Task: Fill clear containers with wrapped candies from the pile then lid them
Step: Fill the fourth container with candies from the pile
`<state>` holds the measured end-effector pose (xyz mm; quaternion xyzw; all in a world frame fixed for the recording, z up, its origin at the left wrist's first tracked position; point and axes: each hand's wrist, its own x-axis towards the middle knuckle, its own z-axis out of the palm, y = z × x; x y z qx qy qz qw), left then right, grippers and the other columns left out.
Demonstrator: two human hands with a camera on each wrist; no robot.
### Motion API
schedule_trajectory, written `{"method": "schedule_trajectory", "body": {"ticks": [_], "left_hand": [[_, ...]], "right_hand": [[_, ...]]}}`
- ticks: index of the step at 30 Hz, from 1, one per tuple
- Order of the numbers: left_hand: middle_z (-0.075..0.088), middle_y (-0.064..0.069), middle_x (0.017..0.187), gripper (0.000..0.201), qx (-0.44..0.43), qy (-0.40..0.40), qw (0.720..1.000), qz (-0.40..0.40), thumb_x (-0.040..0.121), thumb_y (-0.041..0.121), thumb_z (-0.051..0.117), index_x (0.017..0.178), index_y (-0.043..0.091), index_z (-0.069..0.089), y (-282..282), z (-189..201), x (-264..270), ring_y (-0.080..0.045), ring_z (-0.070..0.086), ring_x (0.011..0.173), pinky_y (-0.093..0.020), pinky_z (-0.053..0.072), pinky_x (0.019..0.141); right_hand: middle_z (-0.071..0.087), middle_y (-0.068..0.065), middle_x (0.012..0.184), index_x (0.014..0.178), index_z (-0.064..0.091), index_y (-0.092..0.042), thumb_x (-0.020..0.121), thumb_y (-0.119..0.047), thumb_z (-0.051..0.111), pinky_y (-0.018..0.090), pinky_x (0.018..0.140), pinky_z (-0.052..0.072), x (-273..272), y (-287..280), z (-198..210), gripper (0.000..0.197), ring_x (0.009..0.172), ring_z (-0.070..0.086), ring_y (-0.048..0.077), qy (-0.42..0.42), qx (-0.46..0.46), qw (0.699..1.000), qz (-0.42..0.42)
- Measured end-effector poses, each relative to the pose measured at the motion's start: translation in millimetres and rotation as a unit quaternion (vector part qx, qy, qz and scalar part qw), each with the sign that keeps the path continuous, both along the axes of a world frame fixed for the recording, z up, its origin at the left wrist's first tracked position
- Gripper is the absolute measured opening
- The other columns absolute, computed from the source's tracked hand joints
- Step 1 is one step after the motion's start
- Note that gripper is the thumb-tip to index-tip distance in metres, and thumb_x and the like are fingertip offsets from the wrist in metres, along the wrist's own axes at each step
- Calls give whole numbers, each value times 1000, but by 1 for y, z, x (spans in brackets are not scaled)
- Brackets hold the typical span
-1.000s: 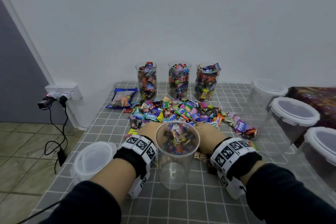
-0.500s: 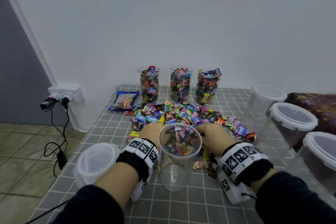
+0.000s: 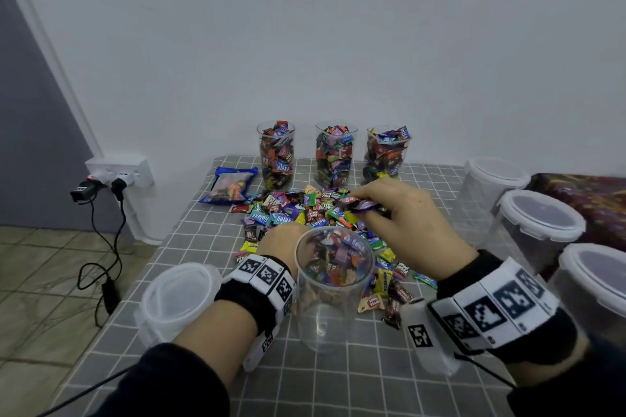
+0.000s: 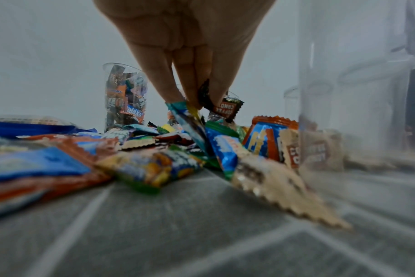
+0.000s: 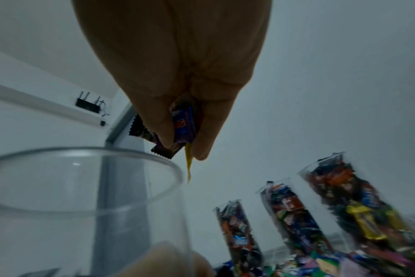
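Above the empty container [image 3: 333,284], right fingers [image 5: 201,135] pinch candies [image 5: 184,123]; left fingers [image 4: 190,88] pinch "Coffee Candy" [image 4: 228,108].

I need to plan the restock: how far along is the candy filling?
Three containers by the wall look full, though unlidded. The near container looks empty; the right hand holds candies near its rim, and the left hand pinches more from the pile. Filling and every lid remain.
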<state>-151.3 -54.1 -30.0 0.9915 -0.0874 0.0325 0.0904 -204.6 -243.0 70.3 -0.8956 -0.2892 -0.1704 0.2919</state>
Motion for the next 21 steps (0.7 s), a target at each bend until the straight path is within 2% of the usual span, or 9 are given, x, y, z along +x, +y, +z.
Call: {"method": "schedule_trajectory", "body": {"ticks": [2,6,10,14,17,19,21], "left_hand": [[64,-8,107,31,0,2,1000,-2,95,31,43,111,17,65,0,1,0,-28,60,98,-33,46,77],[64,-9,105,32,0,-19,1000,-9,96,33,42,107,13,65,-1,2,-4,-29,59,97,-30,40,72],[64,-9,98,30,-25,-4,1000,-2,95,34,45,97,11,64,-2,4,-4,-29,60,91,-31,42,69],[64,-6,98,28,-2,2,1000,-8,93,37,48,96,15,64,-1,1,-1,-26,61,88,-29,44,68],[64,-8,104,27,6,1,1000,-6,93,33,46,100,14,64,-1,1,0,-27,61,94,-31,45,74],[63,-8,106,29,0,-12,1000,-1,95,31,43,104,13,64,-2,2,-1,-27,60,98,-32,45,76],[64,-7,104,29,-4,-9,1000,-2,95,30,44,103,13,65,-1,2,-1,-27,60,96,-32,45,74]], "right_hand": [[63,-3,98,107,70,-15,87,-7,61,5,75,35,-7,5,0,24,85,47,-2,-7,-6,1000,24],[65,-1,99,106,70,-14,81,-11,56,20,77,42,-17,12,-3,29,90,56,9,-5,-18,999,42],[66,-1,94,100,72,-13,71,-15,52,13,69,36,-19,15,-10,35,88,52,8,-5,-27,998,53],[65,-3,93,96,71,-15,75,-25,53,23,73,44,-21,14,-12,29,84,57,10,5,-22,998,54],[64,-4,93,95,70,-16,77,-42,45,31,72,51,-22,15,-13,40,80,58,12,20,-17,998,59],[63,-4,95,97,70,-15,77,-41,45,35,74,52,-22,15,-16,40,82,59,13,14,-1,999,52],[62,-7,101,102,69,-16,77,-44,48,28,83,49,-22,14,-20,43,92,56,7,4,28,999,46]]}}
